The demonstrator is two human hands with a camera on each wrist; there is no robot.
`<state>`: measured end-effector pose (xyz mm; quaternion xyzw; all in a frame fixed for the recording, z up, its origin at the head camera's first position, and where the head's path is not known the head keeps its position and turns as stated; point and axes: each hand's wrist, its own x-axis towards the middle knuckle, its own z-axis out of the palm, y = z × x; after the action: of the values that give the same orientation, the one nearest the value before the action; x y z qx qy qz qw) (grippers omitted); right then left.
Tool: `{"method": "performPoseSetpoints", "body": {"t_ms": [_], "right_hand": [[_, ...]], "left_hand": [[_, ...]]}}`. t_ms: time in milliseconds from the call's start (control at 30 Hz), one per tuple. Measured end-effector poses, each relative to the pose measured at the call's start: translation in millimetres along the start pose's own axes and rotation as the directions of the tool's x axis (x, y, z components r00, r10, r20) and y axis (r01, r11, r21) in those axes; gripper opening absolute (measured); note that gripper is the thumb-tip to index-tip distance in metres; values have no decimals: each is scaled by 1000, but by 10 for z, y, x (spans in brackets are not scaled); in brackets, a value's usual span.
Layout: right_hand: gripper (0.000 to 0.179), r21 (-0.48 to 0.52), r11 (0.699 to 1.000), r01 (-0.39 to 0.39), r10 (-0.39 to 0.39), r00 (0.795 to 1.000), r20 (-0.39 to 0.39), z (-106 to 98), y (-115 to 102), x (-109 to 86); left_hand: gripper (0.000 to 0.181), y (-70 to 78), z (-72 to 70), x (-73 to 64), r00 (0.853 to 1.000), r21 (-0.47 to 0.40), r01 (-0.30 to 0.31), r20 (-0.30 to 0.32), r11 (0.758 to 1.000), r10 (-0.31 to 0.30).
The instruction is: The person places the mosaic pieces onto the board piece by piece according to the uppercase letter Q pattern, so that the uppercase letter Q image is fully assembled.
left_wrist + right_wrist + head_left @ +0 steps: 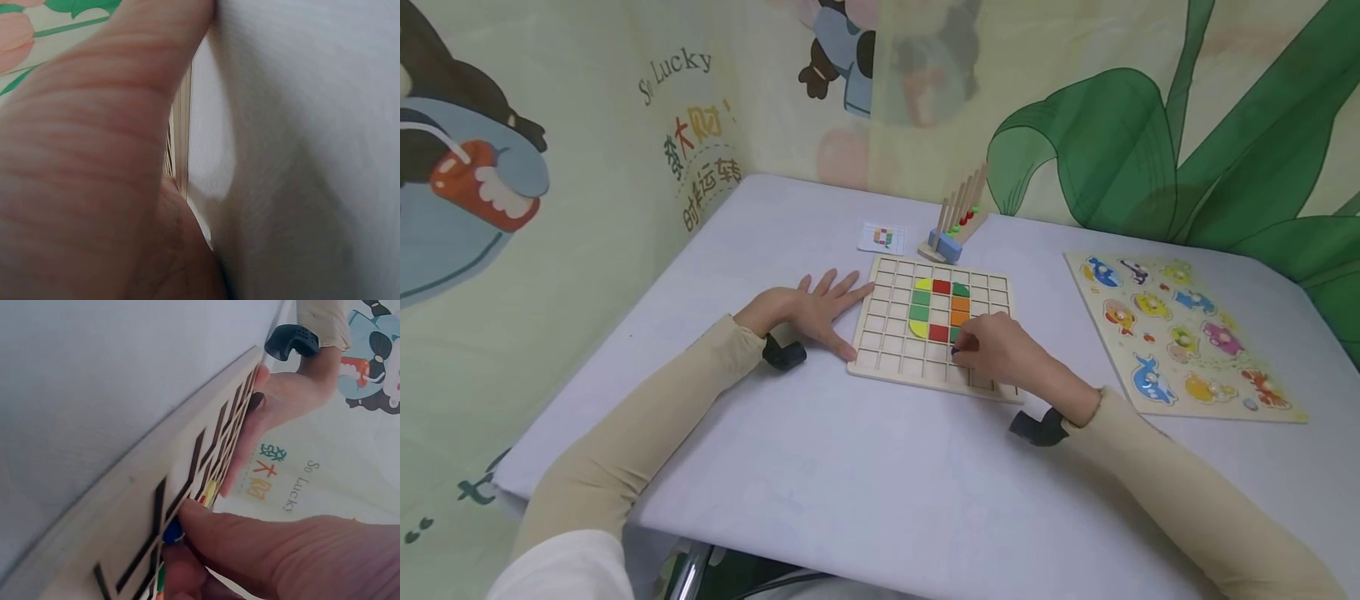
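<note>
A wooden grid board lies on the white table, its cells framed by thin dark lines. Yellow, red, green and orange tiles form a ring in the middle of it. My left hand rests flat at the board's left edge, fingers spread, with thumb and index fingertip at the rim. Between thumb and index finger, my right hand pinches a small blue piece low over the grid, just below the green tile at the ring's lower right corner. The fingers hide most of that piece.
Behind the board lie a small picture card showing a coloured pattern and a wooden peg stand with a blue block and small red and green pieces. To the right lies an animal puzzle board. The table's front edge is near.
</note>
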<state>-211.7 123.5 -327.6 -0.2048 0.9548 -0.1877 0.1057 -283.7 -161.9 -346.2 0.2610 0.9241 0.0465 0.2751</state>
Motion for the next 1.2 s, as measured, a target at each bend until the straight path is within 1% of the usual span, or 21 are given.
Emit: {"method": "performPoseSetpoints", "body": {"t_ms": [133, 400, 633, 733, 833, 1033, 1200], "right_hand": [[3, 25, 1000, 5, -4, 1000, -25, 22, 11, 21], [4, 53, 999, -3, 6, 999, -53, 33, 3, 37], [9, 75, 997, -29, 31, 999, -28, 39, 1, 31], [9, 73, 997, -28, 30, 999, -23, 44, 6, 25], [7, 75, 997, -12, 13, 1000, -17, 35, 4, 21], [4, 46, 998, 33, -33, 999, -16, 4, 21, 27], [4, 36, 998, 43, -42, 999, -16, 8, 33, 36]], "left_hand": [[119, -6, -5, -11, 1000, -5, -3, 0, 1000, 3], [119, -8, -10, -47, 1000, 2, 4, -2, 1000, -4], [118, -8, -5, -46, 1000, -5, -4, 4, 1000, 4], [118, -1, -5, -41, 1000, -6, -5, 8, 1000, 5], [118, -5, 2, -31, 1000, -2, 1, 9, 1000, -1], [119, -12, 0, -23, 1000, -7, 2, 10, 1000, -2], [118, 3, -11, -51, 1000, -14, 13, 15, 1000, -12]]}}
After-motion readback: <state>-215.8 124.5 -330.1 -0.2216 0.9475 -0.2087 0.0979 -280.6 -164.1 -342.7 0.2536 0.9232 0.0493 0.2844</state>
